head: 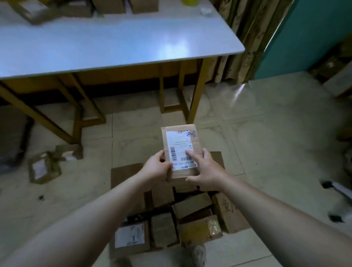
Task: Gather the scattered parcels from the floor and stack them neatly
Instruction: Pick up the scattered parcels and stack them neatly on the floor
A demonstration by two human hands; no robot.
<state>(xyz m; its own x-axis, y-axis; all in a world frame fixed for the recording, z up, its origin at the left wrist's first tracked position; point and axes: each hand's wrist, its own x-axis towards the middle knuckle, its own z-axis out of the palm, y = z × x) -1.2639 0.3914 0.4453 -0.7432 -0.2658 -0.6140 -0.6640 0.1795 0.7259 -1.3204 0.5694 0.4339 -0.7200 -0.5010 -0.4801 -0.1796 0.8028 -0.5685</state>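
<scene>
The boxes (110,5) at the back of the bench (114,47) and a yellow thing (190,2) are cut off by the top edge. On the held parcel (180,129), the label's (177,141) small print is unreadable, and a finger of the right hand (205,171) covers part of it. The left hand's (158,167) fingers are mostly hidden behind the parcel. Hands and parcel hide part of the pile of parcels (190,209) below. A dark shape (13,137) at the left and a black-and-white thing (337,188) at the right edge are too blurred to name.

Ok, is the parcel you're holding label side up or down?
Label side up. The cardboard parcel, gripped by the left hand and right hand, shows its white shipping label with barcodes to the camera.
</scene>
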